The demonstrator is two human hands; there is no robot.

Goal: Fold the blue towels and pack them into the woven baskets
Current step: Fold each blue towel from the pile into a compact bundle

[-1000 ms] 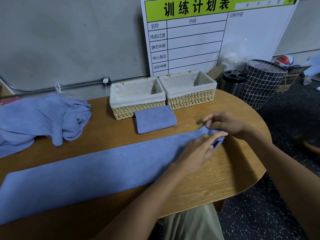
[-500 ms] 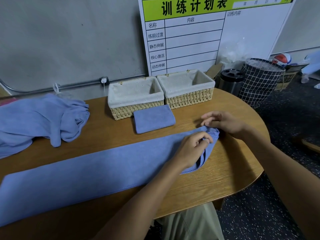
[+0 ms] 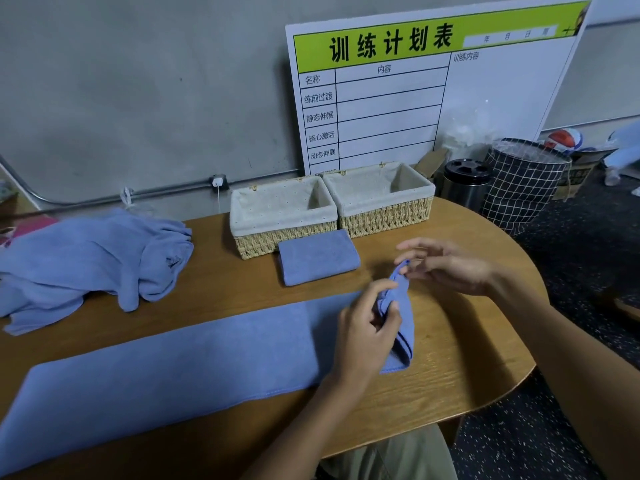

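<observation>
A long blue towel (image 3: 166, 368), folded into a narrow strip, stretches across the wooden table (image 3: 460, 368). My left hand (image 3: 367, 327) pinches its right end and holds it lifted off the table. My right hand (image 3: 446, 265) pinches the far corner of that same end between thumb and fingertips, the other fingers spread. A small folded blue towel (image 3: 318, 256) lies flat in front of two cloth-lined woven baskets, the left one (image 3: 282, 216) and the right one (image 3: 379, 199); both show no towels inside.
A heap of unfolded blue towels (image 3: 86, 258) lies at the table's left. A white planning board (image 3: 415, 91) leans on the wall behind the baskets. A steel bin (image 3: 464, 183) and a checked fabric hamper (image 3: 523, 181) stand on the floor at right.
The towel's right end, flat on the table a second ago, is now raised and gathered in my left hand. My right hand moved up to the end's far corner.
</observation>
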